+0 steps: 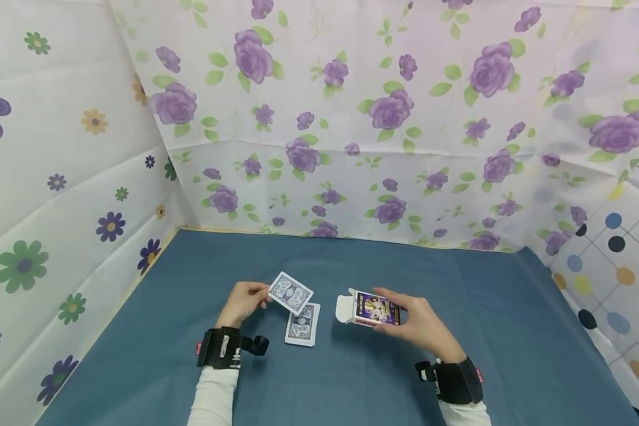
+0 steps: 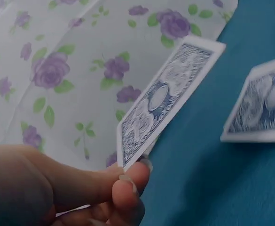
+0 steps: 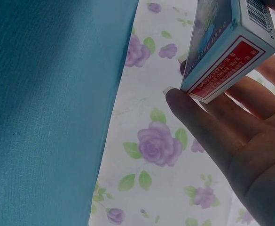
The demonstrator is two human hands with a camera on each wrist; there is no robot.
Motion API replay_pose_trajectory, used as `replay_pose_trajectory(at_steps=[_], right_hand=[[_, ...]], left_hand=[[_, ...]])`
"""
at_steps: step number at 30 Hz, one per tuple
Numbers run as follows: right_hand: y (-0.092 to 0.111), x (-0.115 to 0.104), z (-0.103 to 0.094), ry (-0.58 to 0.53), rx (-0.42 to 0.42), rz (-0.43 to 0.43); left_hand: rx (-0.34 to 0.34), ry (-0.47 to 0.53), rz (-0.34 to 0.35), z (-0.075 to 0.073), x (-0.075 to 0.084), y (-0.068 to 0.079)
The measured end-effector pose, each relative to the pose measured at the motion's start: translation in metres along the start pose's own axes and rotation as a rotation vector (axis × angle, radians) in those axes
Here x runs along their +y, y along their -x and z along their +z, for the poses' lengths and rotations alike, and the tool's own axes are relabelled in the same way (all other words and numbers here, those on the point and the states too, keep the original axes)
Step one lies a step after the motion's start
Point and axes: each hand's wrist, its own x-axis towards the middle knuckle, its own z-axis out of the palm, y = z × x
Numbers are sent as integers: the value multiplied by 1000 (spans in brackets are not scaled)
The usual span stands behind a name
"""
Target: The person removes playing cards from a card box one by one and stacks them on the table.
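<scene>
Between thumb and fingers, my left hand (image 1: 245, 302) pinches a playing card (image 1: 290, 293) by its corner, its patterned back toward the head camera. In the left wrist view the card (image 2: 163, 101) stands tilted above the cloth. Just below it in the head view lies a small stack of cards (image 1: 302, 326), backs up; the held card overlaps its top edge from this angle. My right hand (image 1: 418, 319) grips a card box (image 1: 375, 309) with its flap open toward the left. The box's red-labelled side (image 3: 229, 68) shows in the right wrist view. Whether cards are inside is hidden.
A blue cloth (image 1: 330, 384) covers the table. Floral sheets (image 1: 351, 136) hang behind it, with others at the left and right sides. Black camera straps (image 1: 220, 349) sit on both wrists.
</scene>
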Motion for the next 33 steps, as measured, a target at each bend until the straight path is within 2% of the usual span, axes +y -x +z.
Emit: replay_pose_trajectory(at_steps=[4,7,12,18,22,33], right_hand=[[1,0,0,-8,-6,20],[1,1,0,-9,-6,27],[2,2,2,-10,-7,23],[3,3,3,-19,-16,29],[2,3,3,-24,-12,24],[1,6,2,-32,-22,21]], left_hand=[[-73,-105,53,-2,-5,-1],[-138,-216,130,0,-9,-4],[-148,-322,229,12,-13,-7],[-87,-294,268,30,-13,-8],[-38,-268,264,39,-11,-8],[-4,-269,223,47,-13,-9]])
